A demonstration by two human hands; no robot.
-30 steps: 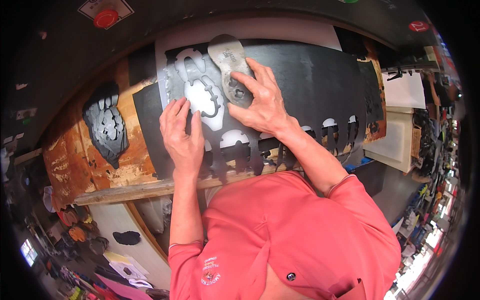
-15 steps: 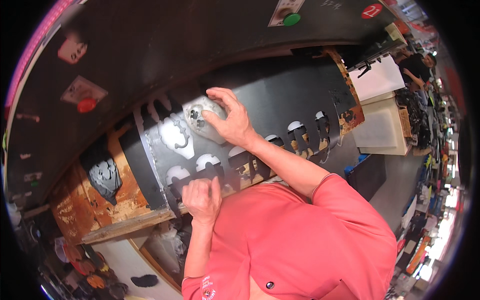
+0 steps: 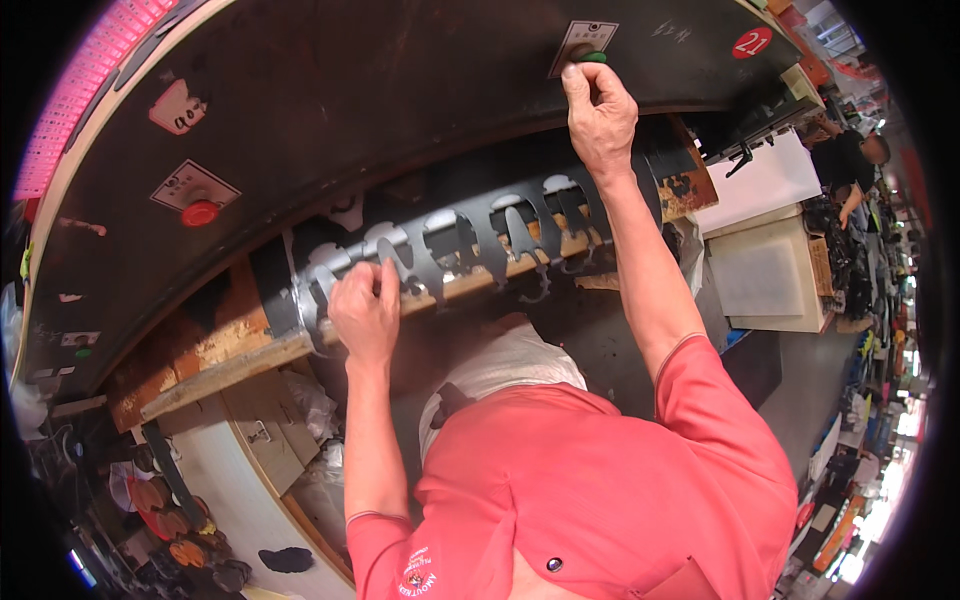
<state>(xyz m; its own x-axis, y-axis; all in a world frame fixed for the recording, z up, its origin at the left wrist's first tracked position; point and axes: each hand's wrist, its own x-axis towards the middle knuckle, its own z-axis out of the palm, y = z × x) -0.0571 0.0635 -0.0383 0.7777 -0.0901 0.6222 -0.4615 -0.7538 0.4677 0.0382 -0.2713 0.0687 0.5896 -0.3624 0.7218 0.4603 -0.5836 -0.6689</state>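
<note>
My right hand [image 3: 603, 120] is raised to the front of a broad black machine beam [image 3: 400, 90]. Its thumb and forefinger are closed at the green button [image 3: 594, 57], partly covering it. Lower down and to the left, my left hand [image 3: 364, 310] is held in a loose fist by the front edge of a black sheet [image 3: 427, 270]. Whatever that fist may hold is hidden. Rounded cut-outs run along the sheet's near edge, with pale and wooden surface showing through. Most of the sheet lies out of sight beneath the beam.
A red button [image 3: 200, 213] sits on the beam's left part. The worn wooden table edge [image 3: 230, 375] runs along the front. A pale cabinet [image 3: 765, 270] stands at the right, with another person [image 3: 850, 165] beyond. Shoe-like pieces [image 3: 165, 510] lie at lower left.
My right hand has left the pale rounded plate on the sheet and gone up to the green button. The plate is now hidden. The view has shifted; my left hand stays a fist.
</note>
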